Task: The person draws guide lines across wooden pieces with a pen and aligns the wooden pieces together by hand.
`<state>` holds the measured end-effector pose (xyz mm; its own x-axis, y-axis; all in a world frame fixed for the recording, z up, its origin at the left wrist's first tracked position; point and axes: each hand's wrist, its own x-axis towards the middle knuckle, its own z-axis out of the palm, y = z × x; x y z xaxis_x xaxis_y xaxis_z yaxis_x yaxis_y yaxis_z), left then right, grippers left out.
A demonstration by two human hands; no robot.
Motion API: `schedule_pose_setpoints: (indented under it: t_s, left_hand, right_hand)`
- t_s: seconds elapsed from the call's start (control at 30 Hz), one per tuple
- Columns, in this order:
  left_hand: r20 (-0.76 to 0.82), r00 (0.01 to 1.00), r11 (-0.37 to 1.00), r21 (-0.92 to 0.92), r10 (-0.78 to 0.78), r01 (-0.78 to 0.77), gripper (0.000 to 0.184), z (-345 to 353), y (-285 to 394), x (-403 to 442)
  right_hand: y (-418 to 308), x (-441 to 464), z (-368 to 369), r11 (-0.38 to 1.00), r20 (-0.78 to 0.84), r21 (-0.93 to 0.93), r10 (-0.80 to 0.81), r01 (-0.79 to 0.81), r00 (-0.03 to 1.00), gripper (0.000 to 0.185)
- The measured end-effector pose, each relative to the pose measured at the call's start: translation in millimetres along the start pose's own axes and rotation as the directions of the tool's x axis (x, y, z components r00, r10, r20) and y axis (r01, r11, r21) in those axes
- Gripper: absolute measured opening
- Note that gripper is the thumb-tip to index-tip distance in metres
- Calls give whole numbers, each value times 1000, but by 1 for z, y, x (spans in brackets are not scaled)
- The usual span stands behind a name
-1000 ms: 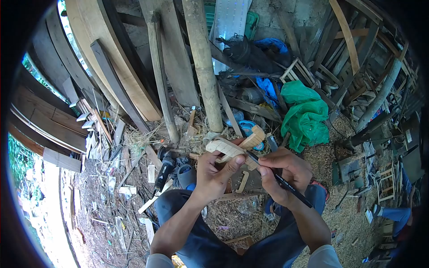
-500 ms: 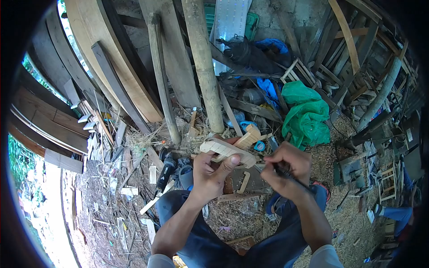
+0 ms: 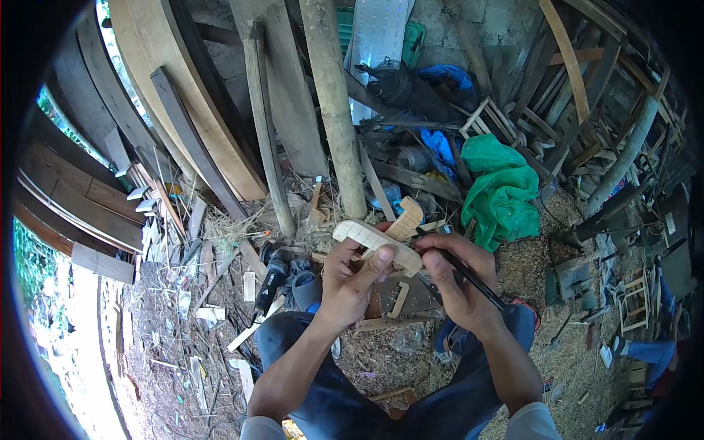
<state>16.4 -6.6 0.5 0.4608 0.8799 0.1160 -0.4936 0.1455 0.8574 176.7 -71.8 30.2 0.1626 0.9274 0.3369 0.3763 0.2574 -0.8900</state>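
Just above the worker's bent knees (image 3: 282, 336), the left hand (image 3: 350, 282) pinches a pale curved wooden piece (image 3: 361, 232) between thumb and fingers, with a second wooden piece (image 3: 408, 214) crossing behind it. The right hand (image 3: 463, 273) pinches a black pen-like tool (image 3: 484, 287), tip near the wood; I can't tell whether they touch. It looks to me like marking, and the next stroke calls for a firm left hold and a carefully placed tip. Farther off, a green plastic sheet (image 3: 499, 183) lies bunched near an upright pole (image 3: 334, 110).
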Motion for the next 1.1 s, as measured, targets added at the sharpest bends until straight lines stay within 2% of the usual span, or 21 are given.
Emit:
schedule_pose_setpoints:
  t_s: [0.07,0.1,0.17,0.23,0.27,0.3,0.37,0.4,0.47,0.6,0.67,0.7,0.77,0.87,1.03,1.1]
  left_hand:
    - [-3,1000,1000,11,5,-5,39,0,0,1]
    - [6,1000,1000,0,-4,4,40,-1,0,1]
    - [10,1000,1000,-15,-13,13,40,-3,3,0]
    - [58,991,993,36,-117,115,40,-4,13,0]
    - [55,991,992,28,-121,119,40,-5,15,0]
    - [62,988,987,91,-139,133,39,-6,16,0]
    - [72,985,970,197,-158,141,38,-6,19,0]
    - [72,985,971,191,-157,141,38,-6,19,1]
    - [102,983,965,229,-153,126,37,-8,19,1]
    - [117,982,965,233,-146,116,36,-9,21,0]
    - [123,982,973,199,-141,115,37,-11,20,0]
    - [124,983,973,200,-139,112,37,-11,20,0]
    - [116,984,978,179,-133,111,38,-11,20,1]
    - [129,984,982,158,-120,99,38,-8,23,0]
    - [117,987,990,102,-108,97,36,-9,18,-1]
    - [111,989,993,79,-101,93,35,-9,17,-1]
  right_hand:
    - [3,1,-3,997,-103,-48,-65,61,993,20]
    - [3,2,-2,997,-101,-48,-64,59,993,20]
    - [2,2,-1,978,-263,191,-27,79,964,19]
    - [4,2,-4,980,-260,187,-16,67,965,18]
    - [5,2,-6,981,-263,186,-8,59,965,18]
    - [7,3,-7,982,-260,180,-4,53,966,18]
    - [10,4,-9,990,-200,55,-120,133,972,18]
    - [8,3,-8,990,-197,50,-120,132,973,18]
    - [3,1,-5,992,-164,121,-19,39,986,19]
    - [2,0,-3,987,-161,158,20,6,987,20]
    - [2,-5,-3,972,-59,215,112,-97,992,20]
    - [1,-6,-1,972,-59,216,109,-94,992,20]
    - [-1,-9,5,928,73,309,195,-208,978,21]
    - [-1,-9,10,939,146,238,218,-248,965,21]
    - [3,-10,12,955,116,222,172,-195,978,18]
    - [5,-11,12,981,53,173,81,-89,995,19]
